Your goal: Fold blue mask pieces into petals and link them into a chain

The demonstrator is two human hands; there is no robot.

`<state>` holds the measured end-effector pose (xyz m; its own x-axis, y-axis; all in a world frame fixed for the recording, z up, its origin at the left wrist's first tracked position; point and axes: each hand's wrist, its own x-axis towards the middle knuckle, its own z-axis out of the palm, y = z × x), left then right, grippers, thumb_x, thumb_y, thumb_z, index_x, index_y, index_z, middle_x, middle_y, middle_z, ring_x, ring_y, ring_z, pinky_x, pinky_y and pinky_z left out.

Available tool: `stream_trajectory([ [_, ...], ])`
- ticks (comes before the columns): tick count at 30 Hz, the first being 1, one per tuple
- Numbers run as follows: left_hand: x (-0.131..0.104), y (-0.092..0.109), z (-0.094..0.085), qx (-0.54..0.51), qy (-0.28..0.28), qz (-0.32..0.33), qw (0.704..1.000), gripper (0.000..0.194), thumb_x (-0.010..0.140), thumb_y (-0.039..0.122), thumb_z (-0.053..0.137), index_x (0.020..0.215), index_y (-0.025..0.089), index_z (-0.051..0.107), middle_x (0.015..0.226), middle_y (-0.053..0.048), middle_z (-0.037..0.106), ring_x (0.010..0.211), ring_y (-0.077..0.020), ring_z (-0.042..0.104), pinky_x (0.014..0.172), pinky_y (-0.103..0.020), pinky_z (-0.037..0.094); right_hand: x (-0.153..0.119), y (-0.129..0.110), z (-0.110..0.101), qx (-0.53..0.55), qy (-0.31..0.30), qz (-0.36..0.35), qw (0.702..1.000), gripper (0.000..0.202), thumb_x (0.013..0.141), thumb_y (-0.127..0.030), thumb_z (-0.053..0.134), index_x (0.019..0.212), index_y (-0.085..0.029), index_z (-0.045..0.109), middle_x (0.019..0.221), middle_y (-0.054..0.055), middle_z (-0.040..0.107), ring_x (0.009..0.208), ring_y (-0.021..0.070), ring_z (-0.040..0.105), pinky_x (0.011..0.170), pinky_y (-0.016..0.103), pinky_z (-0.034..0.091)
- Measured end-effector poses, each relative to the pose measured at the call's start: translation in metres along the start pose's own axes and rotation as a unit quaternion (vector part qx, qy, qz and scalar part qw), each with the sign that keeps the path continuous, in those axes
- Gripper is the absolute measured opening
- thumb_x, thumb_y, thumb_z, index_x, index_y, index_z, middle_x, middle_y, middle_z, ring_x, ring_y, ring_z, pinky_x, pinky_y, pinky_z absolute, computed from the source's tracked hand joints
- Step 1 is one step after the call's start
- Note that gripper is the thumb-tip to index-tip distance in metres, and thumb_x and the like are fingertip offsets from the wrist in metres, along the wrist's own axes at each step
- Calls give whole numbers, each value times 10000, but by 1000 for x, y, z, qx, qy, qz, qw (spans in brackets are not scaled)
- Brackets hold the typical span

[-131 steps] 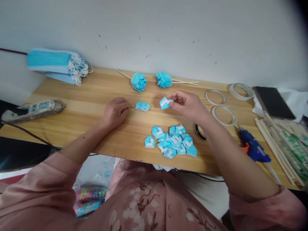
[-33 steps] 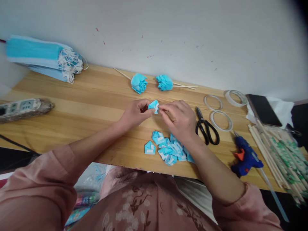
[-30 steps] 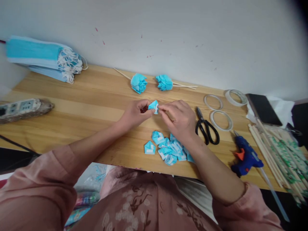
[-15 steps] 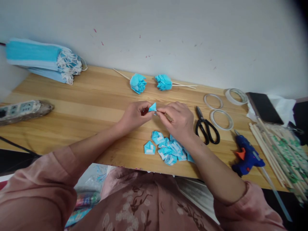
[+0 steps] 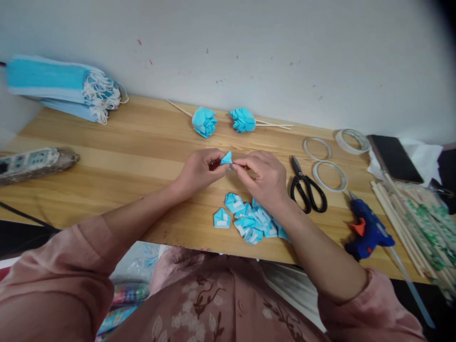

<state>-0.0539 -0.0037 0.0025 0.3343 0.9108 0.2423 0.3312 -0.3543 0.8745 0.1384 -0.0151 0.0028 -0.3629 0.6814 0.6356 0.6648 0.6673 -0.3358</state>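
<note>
A small folded blue piece (image 5: pixel 226 158) is pinched between my two hands above the middle of the table. My left hand (image 5: pixel 203 167) grips its left side between thumb and fingers. On the right, my right hand (image 5: pixel 262 175) pinches its lower corner with thumb and forefinger. Below the hands lies a pile of folded blue pieces (image 5: pixel 252 223) with white strips on them, partly hidden by my right forearm. One more folded piece (image 5: pixel 221 218) lies just left of the pile. Two blue flowers on sticks, the left flower (image 5: pixel 204 122) and the right flower (image 5: pixel 242 119), rest beyond my hands.
Black-handled scissors (image 5: pixel 307 187), tape rolls (image 5: pixel 329 176), a blue glue gun (image 5: pixel 368 230), wooden sticks (image 5: pixel 397 228) and a phone (image 5: pixel 394 158) lie to the right. Stacked face masks (image 5: pixel 46 76) and a power strip (image 5: pixel 35 162) are at the left. A wall (image 5: pixel 228 38) rises behind the wooden table (image 5: pixel 142 137).
Both hands keep hold of the folded blue piece in nearly the same place. The view has shifted very slightly; nothing on the table has visibly moved.
</note>
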Motion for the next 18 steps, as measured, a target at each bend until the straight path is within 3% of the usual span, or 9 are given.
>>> stream_trajectory([
  [7,-1,-2,2,10,3,10,1000,194,840,254,581,672,174,529,634,28,474,610,-101,399,574,-253,287,0,-3,-1,-6,-9,9,1000,184,954,-239,591,816,-211,709,769,23,730,727,186,646,702,340,435],
  [18,2,0,-1,-52,-8,-32,998,201,818,301,610,680,170,544,633,32,455,619,-98,388,567,-236,298,0,-3,-2,49,-34,62,996,165,953,-238,586,854,-227,718,793,18,735,771,190,658,737,342,464],
])
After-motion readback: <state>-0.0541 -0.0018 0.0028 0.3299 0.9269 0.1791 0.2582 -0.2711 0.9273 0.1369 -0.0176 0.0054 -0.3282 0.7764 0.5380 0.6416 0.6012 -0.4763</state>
